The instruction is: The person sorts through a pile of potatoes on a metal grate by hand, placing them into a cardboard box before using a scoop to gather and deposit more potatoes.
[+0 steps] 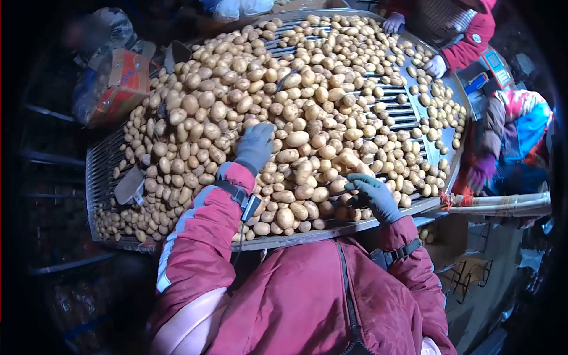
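Note:
A large heap of potatoes (219,112) covers a slatted metal sorting table (402,109) in front of me. My left hand (255,145), in a grey glove, rests on the middle of the heap. Its fingers are stretched forward over the potatoes, and the palm side is hidden. Near the table's front edge, my right hand (377,200) wears a grey-green glove. Its fingers point left over the potatoes and are partly apart, with no potato seen in them. A strapped device is on my left wrist.
A co-worker in a red jacket (473,41) has gloved hands at the far right edge. Another person with a purple glove (482,171) is at the right. An orange-red carton (123,83) stands left; a grey scoop-like piece (130,186) lies on the slats. White pipes (503,204) jut out right.

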Demonstrator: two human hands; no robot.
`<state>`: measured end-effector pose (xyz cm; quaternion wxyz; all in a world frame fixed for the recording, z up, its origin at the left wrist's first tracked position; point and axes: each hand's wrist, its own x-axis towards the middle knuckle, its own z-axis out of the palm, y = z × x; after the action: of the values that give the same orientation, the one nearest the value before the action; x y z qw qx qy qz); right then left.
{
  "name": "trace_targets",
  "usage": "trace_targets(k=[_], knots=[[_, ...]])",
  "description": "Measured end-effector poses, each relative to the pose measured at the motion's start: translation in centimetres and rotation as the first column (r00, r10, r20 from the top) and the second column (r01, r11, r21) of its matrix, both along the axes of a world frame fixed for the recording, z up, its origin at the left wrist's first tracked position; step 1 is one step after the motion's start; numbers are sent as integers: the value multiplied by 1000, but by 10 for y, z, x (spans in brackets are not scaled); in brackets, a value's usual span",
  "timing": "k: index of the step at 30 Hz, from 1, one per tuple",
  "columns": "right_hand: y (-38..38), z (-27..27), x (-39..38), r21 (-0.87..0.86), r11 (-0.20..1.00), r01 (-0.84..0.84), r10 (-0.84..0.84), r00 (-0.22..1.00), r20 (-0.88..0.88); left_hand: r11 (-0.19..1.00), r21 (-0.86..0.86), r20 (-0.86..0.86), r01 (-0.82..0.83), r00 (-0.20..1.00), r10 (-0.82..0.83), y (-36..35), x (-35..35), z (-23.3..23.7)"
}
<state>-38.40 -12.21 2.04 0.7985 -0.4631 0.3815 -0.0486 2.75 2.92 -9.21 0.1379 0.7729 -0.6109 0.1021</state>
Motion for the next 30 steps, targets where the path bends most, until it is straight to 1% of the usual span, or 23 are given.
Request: trace_targets(k=[2,4,6,8,9,10,12,13,14,15,16,17,18,19,20,21,22,23,26,27,28,29,30], knots=[[10,7,-7,46,999,-8,9,1000,-19,999,34,72,-20,997,17,-6,-9,24],[21,-1,-15,-61,998,25,-25,1000,4,941,302,51,-153,988,144,-9,-22,63],[25,9,-23,-76,996,-55,58,997,41,943,317,58,-104,994,91,-12,-19,72],[36,7,-31,-245,968,-55,77,994,81,915,369,43,-164,986,159,-16,-23,81],[41,1,-34,-246,968,-39,67,992,107,968,216,57,-130,991,121,-9,-17,61],[44,-3,-38,-248,969,-23,58,989,133,934,303,51,-191,982,185,-10,-12,52],[46,-5,-45,-179,984,-22,49,987,152,964,210,-170,-163,965,200,5,24,-6],[48,-1,-48,-134,991,-14,36,985,167,907,289,-398,-306,823,405,-6,-37,104],[49,3,-49,-91,996,-3,20,983,182,960,194,-367,-201,893,261,8,-4,38],[50,3,-49,-125,992,-2,26,983,183,950,209,-626,-231,715,311,3,-34,71],[52,0,-51,-158,987,1,28,984,179,938,241,-822,-250,462,334,-4,-81,117],[54,-16,-55,-63,997,33,-16,967,255,985,95,-974,-145,190,122,-6,-115,132],[54,-5,-53,141,987,76,-107,967,230,971,196,-949,-139,224,224,-13,-143,126],[57,-16,-51,166,978,123,-166,946,278,975,220,-882,41,436,181,-20,-184,162],[60,-26,-50,190,967,169,-225,919,325,935,216,-865,282,498,50,-26,-213,178],[60,-22,-54,250,955,160,-227,936,269,907,240,-887,346,457,60,-30,-241,177],[59,-15,-60,190,962,195,-242,934,265,875,259,-905,410,418,73,-32,-262,176],[59,-6,-71,214,953,214,-269,924,273,864,253,-908,435,414,58,-32,-267,167],[63,16,-106,298,896,330,-408,876,257,854,156,-761,496,612,-216,-32,-249,104],[66,5,-121,352,851,390,-462,874,148,860,154,-588,486,745,-315,-31,-238,90],[72,-5,-139,403,791,460,-513,858,28,874,253,-561,415,799,-217,-34,-216,50],[79,-11,-155,358,782,510,-546,838,-1,880,301,-432,366,875,-216,-39,-202,36],[79,-10,-173,355,770,531,-549,834,-55,962,121,-679,245,727,-99,-38,-220,82]])
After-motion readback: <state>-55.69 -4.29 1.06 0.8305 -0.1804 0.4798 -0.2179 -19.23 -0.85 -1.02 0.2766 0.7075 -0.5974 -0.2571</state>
